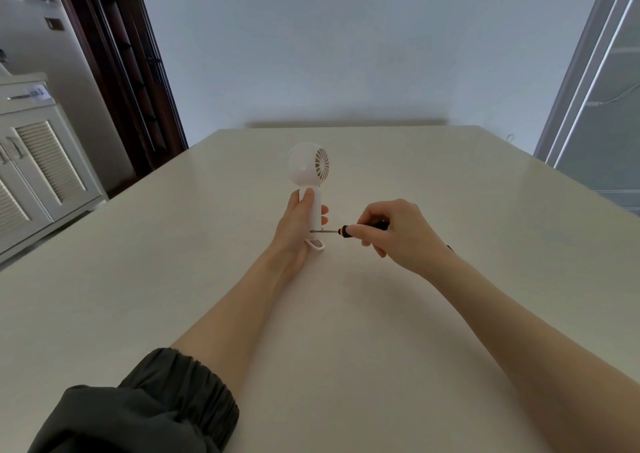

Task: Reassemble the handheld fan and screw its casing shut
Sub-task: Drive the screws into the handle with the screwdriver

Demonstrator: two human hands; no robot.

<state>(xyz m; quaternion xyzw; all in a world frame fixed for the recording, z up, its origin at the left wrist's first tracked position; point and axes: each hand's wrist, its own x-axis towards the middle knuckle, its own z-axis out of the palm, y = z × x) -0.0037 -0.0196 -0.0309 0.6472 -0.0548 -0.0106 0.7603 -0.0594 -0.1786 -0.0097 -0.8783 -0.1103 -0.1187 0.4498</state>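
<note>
Left hand (294, 224) gripped fan (309, 175) handle upright on table (381, 314); right hand (391, 234) fingers pinched screwdriver (341, 231), tip entering from 3 o'clock; keep it square, press inward, turn slowly.

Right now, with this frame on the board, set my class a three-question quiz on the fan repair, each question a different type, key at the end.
1. True or false: the left hand grips the fan by its round head.
2. Multiple choice: the screwdriver tip meets the fan at A) the grille, B) the lower handle, C) the strap loop.
3. Fill in: the right hand holds the screwdriver roughly ____ to the table.

Key:
1. False; it grips the handle.
2. B.
3. Level (horizontal).
</note>
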